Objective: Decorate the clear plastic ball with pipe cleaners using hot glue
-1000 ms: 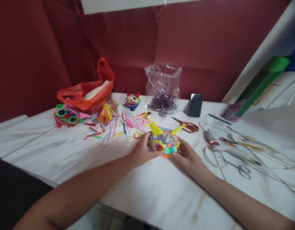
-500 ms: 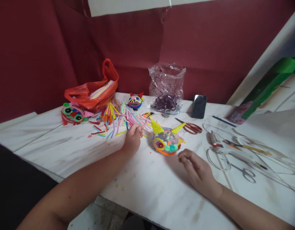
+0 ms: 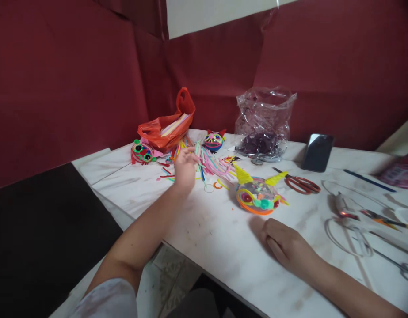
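Green-eyed figure: we see it at the far left of the marble-patterned table, its black eyes ringed in green, beside the red plastic bag.
Red plastic bag: it lies open, with pale long stems showing inside.
Left hand: we hold it palm down at the near left edge of the chenille stems, fingers loosely spread and partly bent, with nothing visible in them; we cannot tell whether the fingertips touch the stems.
Chenille stems: they spread in a many-coloured pile in front of the bag, with short cut pieces around.
Red-eared figure: it sits behind the pile, with a blue base.
Yellow-horned figure: it rests on the table between our hands, nearer the right one, apart from both, with red eyes and an orange rim.
Clear plastic bag: it stands at the back, dark purple material in its bottom.
Right hand: we keep it just in front of the horned figure, fingers curled closed; we cannot see inside the curl.
Red-handled scissors: they lie behind and right of that figure.
Phone: it leans back, screen dark.
Far right: what is probably a glue gun lies blurred among cables, near metal scissors.
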`<move>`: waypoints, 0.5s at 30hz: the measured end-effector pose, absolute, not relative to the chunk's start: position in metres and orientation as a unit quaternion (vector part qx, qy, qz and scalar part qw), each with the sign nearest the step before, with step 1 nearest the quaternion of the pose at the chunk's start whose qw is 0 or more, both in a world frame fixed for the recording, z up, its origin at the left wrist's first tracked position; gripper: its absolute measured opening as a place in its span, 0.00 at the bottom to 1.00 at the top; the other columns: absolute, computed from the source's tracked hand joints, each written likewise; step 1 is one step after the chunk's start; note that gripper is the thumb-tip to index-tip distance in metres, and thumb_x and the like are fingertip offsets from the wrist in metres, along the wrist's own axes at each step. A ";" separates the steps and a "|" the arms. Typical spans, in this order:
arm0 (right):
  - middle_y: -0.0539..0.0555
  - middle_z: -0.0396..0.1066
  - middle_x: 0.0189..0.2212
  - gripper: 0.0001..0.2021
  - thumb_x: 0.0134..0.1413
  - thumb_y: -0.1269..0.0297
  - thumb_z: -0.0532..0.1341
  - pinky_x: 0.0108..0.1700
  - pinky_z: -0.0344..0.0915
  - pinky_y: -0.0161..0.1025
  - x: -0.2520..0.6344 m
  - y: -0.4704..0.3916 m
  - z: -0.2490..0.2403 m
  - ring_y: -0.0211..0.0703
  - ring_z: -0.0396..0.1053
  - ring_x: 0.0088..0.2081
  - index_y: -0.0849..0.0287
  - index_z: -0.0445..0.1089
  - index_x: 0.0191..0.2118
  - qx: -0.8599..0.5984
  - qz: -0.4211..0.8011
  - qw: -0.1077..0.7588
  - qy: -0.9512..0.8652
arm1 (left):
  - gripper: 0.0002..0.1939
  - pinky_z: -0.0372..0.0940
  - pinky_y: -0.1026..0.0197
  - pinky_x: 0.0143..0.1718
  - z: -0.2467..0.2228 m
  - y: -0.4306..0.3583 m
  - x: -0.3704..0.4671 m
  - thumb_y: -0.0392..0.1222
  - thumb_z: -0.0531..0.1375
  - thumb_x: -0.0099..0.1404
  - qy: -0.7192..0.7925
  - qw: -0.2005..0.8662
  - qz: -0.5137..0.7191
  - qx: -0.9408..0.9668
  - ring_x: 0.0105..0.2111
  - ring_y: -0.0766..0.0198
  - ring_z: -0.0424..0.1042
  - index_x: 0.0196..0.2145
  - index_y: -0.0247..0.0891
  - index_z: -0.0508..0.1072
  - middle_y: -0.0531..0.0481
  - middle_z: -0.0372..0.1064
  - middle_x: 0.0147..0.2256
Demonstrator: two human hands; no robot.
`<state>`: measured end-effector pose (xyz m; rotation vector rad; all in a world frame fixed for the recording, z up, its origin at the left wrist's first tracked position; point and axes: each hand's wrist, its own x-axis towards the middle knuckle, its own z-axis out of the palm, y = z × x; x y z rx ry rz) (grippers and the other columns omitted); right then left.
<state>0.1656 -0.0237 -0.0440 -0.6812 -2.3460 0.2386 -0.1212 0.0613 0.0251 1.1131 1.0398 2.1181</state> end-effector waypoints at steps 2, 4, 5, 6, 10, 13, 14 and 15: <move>0.50 0.64 0.22 0.12 0.60 0.71 0.49 0.27 0.63 0.36 0.164 -0.024 -0.042 0.39 0.64 0.24 0.55 0.62 0.27 -0.265 0.082 0.333 -0.901 | 0.10 0.58 0.68 0.26 0.032 0.066 -0.150 0.31 0.53 0.51 0.402 0.231 0.799 0.382 0.21 0.72 0.61 0.33 0.38 0.67 0.58 0.59 0.21; 0.51 0.66 0.22 0.12 0.60 0.71 0.49 0.27 0.64 0.36 0.162 -0.024 -0.040 0.40 0.65 0.24 0.55 0.63 0.26 -0.264 0.077 0.325 -0.905 | 0.10 0.57 0.68 0.24 0.032 0.068 -0.178 0.31 0.52 0.51 0.471 0.191 0.782 0.362 0.19 0.72 0.60 0.32 0.38 0.67 0.59 0.57 0.20; 0.51 0.66 0.22 0.13 0.60 0.71 0.49 0.27 0.65 0.36 0.161 -0.024 -0.040 0.40 0.66 0.24 0.55 0.63 0.26 -0.263 0.076 0.319 -0.907 | 0.09 0.56 0.68 0.22 0.030 0.068 -0.190 0.32 0.52 0.51 0.514 0.162 0.766 0.350 0.18 0.71 0.58 0.32 0.38 0.67 0.59 0.56 0.19; 0.51 0.67 0.22 0.13 0.60 0.71 0.48 0.27 0.65 0.36 0.161 -0.024 -0.039 0.40 0.66 0.24 0.55 0.63 0.26 -0.261 0.075 0.317 -0.909 | 0.09 0.55 0.68 0.21 0.027 0.070 -0.199 0.33 0.52 0.51 0.530 0.154 0.759 0.346 0.17 0.71 0.57 0.31 0.38 0.67 0.59 0.55 0.18; 0.51 0.68 0.23 0.13 0.59 0.72 0.48 0.28 0.67 0.36 0.159 -0.023 -0.041 0.40 0.68 0.24 0.54 0.62 0.25 -0.256 0.071 0.308 -0.914 | 0.07 0.55 0.66 0.20 0.020 0.083 -0.217 0.35 0.54 0.52 0.570 0.158 0.721 0.362 0.16 0.70 0.57 0.30 0.36 0.70 0.57 0.59 0.18; 0.52 0.69 0.23 0.12 0.58 0.71 0.49 0.29 0.68 0.37 0.158 -0.022 -0.042 0.41 0.69 0.25 0.54 0.63 0.26 -0.263 0.066 0.306 -0.913 | 0.04 0.59 0.65 0.25 0.020 0.103 -0.217 0.34 0.57 0.51 0.592 0.142 0.694 0.385 0.20 0.69 0.62 0.27 0.35 0.71 0.55 0.64 0.20; 0.52 0.69 0.23 0.12 0.58 0.71 0.49 0.29 0.68 0.38 0.159 -0.022 -0.042 0.42 0.69 0.25 0.54 0.64 0.26 -0.265 0.065 0.305 -0.913 | 0.05 0.61 0.65 0.27 0.019 0.109 -0.216 0.33 0.57 0.51 0.596 0.129 0.690 0.390 0.23 0.68 0.64 0.28 0.34 0.72 0.54 0.67 0.22; 0.52 0.70 0.24 0.12 0.58 0.71 0.49 0.29 0.68 0.38 0.159 -0.022 -0.043 0.42 0.69 0.26 0.54 0.64 0.27 -0.265 0.065 0.303 -0.913 | 0.07 0.62 0.65 0.31 0.018 0.114 -0.217 0.32 0.57 0.52 0.598 0.114 0.689 0.394 0.26 0.68 0.66 0.30 0.34 0.72 0.53 0.68 0.25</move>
